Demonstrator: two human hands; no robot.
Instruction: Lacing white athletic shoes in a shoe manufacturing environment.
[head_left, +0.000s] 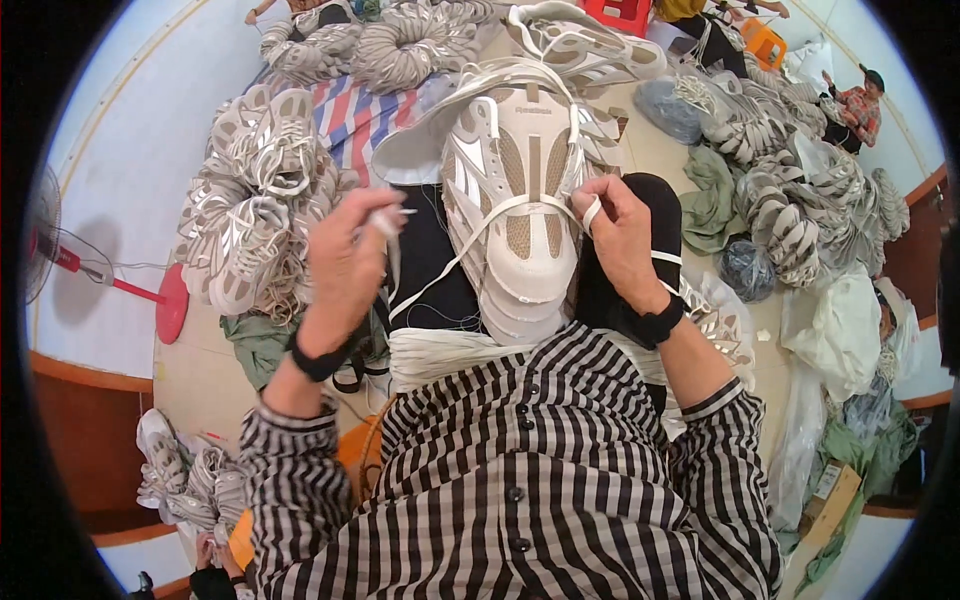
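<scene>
A stack of beige and white shoe uppers (533, 260) lies across my lap, toes toward me. A white shoelace (455, 265) crosses the top upper near its toe and runs out to both sides. My left hand (347, 255), raised left of the stack, pinches one end, and a thin white tip sticks out past the fingers. Close against the stack's right edge, my right hand (622, 228) grips the lace between thumb and fingers. A bundle of white laces (450, 357) rests at my waist, below the stack.
Heaps of shoe uppers stand at left (250, 215) and right (790, 215). Beyond my lap are coiled uppers (415, 45) and a striped sheet (362, 120). A red-based fan (172, 305) stands left, a white plastic bag (838, 330) right. Other people sit farther off.
</scene>
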